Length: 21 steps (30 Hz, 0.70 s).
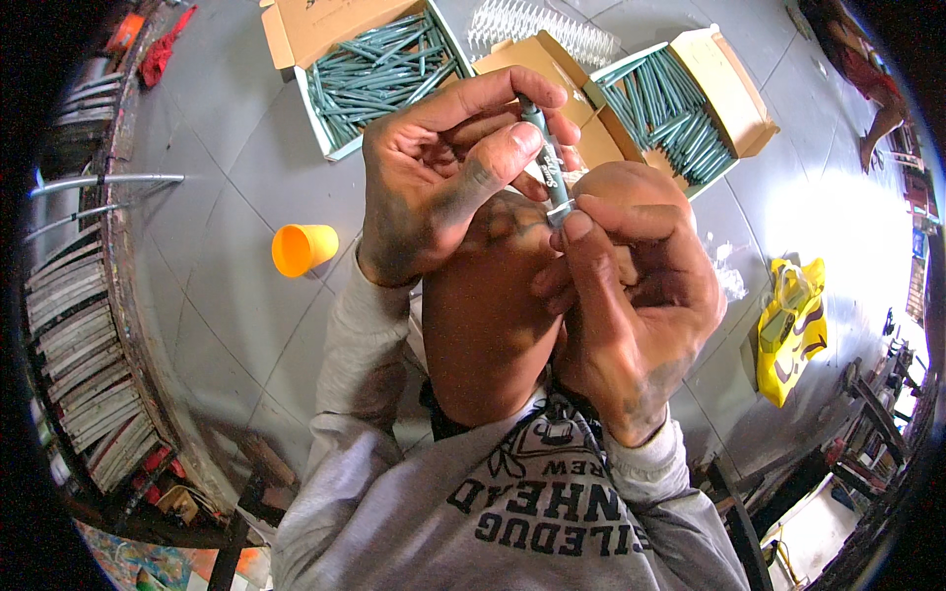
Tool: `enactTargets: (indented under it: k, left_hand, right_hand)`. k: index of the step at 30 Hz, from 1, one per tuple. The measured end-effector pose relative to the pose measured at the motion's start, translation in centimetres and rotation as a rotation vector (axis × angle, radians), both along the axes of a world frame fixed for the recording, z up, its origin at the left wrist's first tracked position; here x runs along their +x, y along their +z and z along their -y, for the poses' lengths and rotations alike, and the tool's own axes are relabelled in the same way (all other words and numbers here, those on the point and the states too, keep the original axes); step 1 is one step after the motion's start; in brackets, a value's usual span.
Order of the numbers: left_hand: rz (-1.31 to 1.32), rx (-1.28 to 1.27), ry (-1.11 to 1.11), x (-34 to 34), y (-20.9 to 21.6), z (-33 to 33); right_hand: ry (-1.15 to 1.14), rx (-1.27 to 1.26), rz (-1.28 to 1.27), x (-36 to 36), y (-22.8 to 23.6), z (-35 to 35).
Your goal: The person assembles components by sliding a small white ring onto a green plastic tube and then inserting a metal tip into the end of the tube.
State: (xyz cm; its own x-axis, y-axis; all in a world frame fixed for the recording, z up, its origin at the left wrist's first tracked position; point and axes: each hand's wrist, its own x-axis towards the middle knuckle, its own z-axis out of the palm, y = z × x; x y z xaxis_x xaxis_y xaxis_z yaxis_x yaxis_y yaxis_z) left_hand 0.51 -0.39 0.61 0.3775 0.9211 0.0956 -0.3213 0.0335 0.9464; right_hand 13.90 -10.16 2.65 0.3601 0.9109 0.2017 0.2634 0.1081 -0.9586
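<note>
A dark green pen with pale lettering is held up in front of my knee, tilted, its top leaning left. My left hand grips its upper part, the thumb pressed on the barrel and the index finger curled over the top end. At the lower end my right hand pinches between thumb and index finger, where a small clear, whitish piece sits round the pen. Whether that piece is a sleeve or a wrapper, I cannot tell. Beyond my hands, one open box holds many similar green pens.
Another open box of green pens stands at the far right, with a row of clear plastic pieces behind. An orange cup lies on the grey tiled floor at left. A yellow bag is at right; a slatted rack lines the left.
</note>
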Motion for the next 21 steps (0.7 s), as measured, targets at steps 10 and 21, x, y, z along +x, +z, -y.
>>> enactTargets:
  k: [10,21]
  left_hand:
    - [0.000,0.018,0.012,-0.2,-0.2,-0.1]
    - [-0.006,0.033,0.028,-0.1,-0.2,-0.1]
  right_hand:
    - [-0.003,0.011,0.111,-0.1,-0.2,-0.8]
    - [-0.001,-0.080,0.085,-0.3,0.4,-0.9]
